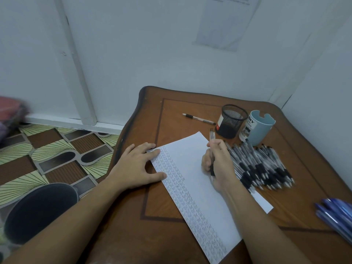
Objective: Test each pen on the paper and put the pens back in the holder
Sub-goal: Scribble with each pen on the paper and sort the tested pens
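Our left hand [137,166] lies flat and open, pinning the paper [192,180] on the table [133,216]. Right hand [219,164] grips the pens [212,138]; we'd keep strokes short, near those scribbles, holder [231,121] waiting behind.

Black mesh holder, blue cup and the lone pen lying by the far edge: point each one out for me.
Black mesh holder [231,121]: head view, on its mesh side wall.
Blue cup [262,133]: head view, on its outer wall.
Lone pen [199,118]: head view, mid-barrel, lying left of the holder.
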